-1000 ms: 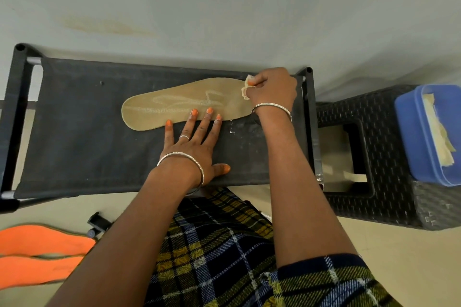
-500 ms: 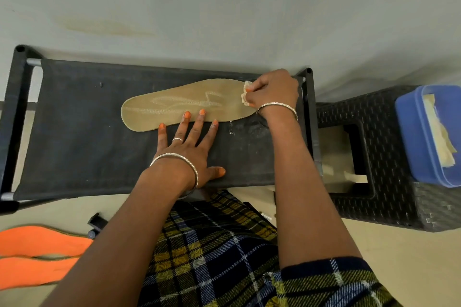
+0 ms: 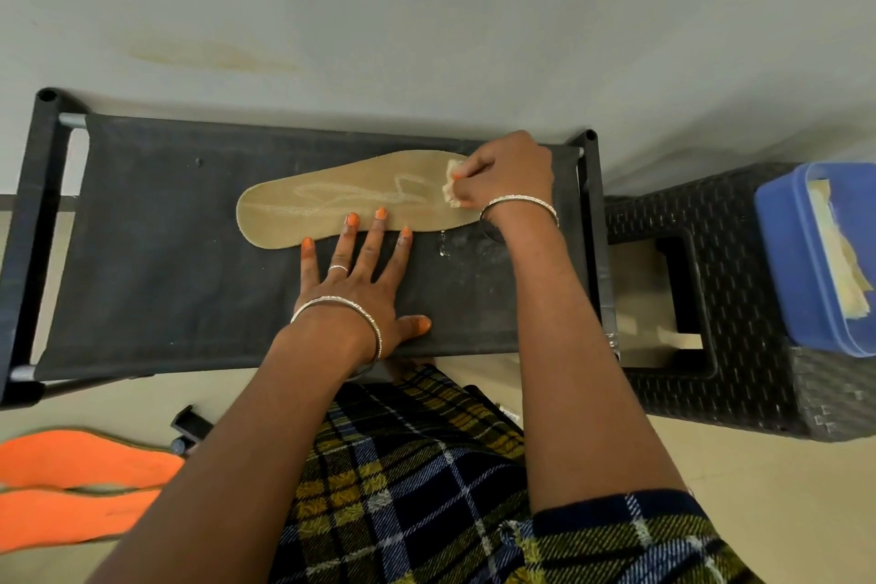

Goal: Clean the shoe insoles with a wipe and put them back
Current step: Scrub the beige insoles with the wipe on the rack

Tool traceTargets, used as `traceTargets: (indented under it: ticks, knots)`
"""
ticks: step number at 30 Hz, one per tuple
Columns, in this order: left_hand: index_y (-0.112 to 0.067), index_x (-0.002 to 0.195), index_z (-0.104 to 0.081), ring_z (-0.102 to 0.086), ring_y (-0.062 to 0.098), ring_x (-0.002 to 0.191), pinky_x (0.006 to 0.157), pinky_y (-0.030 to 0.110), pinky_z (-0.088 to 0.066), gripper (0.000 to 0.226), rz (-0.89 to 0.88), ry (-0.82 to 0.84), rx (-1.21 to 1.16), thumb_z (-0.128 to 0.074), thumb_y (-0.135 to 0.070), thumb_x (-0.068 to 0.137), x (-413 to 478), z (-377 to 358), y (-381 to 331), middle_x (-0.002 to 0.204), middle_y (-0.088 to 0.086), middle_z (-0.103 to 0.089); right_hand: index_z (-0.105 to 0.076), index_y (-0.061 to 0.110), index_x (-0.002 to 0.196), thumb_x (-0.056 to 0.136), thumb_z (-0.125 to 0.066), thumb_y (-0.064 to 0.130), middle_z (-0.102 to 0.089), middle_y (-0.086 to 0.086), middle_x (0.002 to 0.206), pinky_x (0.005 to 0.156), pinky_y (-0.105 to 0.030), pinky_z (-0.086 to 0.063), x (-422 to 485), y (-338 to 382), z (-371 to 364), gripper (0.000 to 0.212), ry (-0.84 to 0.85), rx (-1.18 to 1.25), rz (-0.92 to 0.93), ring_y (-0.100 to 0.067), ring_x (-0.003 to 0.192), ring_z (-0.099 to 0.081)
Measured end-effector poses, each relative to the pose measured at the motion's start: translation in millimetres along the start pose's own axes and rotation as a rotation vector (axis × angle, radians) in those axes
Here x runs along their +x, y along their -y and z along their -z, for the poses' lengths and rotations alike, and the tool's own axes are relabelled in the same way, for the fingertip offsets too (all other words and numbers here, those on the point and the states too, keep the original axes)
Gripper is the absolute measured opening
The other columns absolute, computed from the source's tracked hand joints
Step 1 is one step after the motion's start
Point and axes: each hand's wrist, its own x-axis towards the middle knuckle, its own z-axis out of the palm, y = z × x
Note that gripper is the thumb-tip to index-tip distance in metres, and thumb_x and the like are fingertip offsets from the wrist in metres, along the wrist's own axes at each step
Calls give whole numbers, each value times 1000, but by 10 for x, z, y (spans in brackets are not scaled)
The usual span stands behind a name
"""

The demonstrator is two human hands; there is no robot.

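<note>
A tan insole (image 3: 327,199) lies flat on the black fabric stool (image 3: 156,280), its surface marked with pale wet streaks. My left hand (image 3: 365,280) lies flat with spread fingers, the fingertips pressing the insole's near edge. My right hand (image 3: 507,171) pinches a small cream wipe (image 3: 452,189) against the insole's right end. Two orange insoles (image 3: 80,488) lie on the floor at the lower left.
A black woven stool (image 3: 725,299) stands to the right, carrying a blue tub (image 3: 782,270) with cream wipes inside. A small black object (image 3: 189,424) sits on the floor under the fabric stool. A pale wall rises behind. My plaid-clad lap fills the bottom.
My right hand has slid the wipe slightly down and left along the insole's right end. My left hand has stayed pressing the near edge.
</note>
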Motion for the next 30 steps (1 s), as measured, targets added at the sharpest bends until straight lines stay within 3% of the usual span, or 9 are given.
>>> traceTargets:
  ticks: [3,9,17,23,30]
  knots:
    - [-33,146,36,39,28,141,116,62,13,95,0,-19,2,-29,-75,91,14,12,1,148,-1,49,-79,23,73,58,-89,18,-74,6,78,81,-27,-58,-42,35,-16,19,195,-23,13,-9,79,-69]
    - [-32,147,35,40,28,140,116,63,10,92,15,-59,-30,-25,-75,91,46,25,-58,149,-2,49,-77,23,73,66,-84,15,-75,1,81,84,-34,-57,72,-79,20,13,-197,101,-63,-21,86,-71]
    - [-32,145,37,40,28,140,117,63,10,89,32,-59,-33,-18,-75,92,63,14,-81,148,-1,49,-80,22,82,68,-83,16,-76,2,85,88,-36,-55,-19,106,-160,15,-30,-19,88,-23,92,-69]
    - [-31,144,39,41,27,140,117,62,11,88,23,-74,-33,-16,-74,92,68,2,-70,147,-2,51,-77,18,81,78,-75,13,-75,1,86,83,-31,-55,68,-79,-28,7,-344,88,-20,-21,88,-70]
    - [-31,145,38,39,27,140,117,61,9,89,24,-77,-47,-18,-75,91,75,-2,-83,148,-2,49,-79,19,81,73,-80,14,-75,2,83,83,-34,-56,35,26,-187,9,-274,135,67,-22,86,-70]
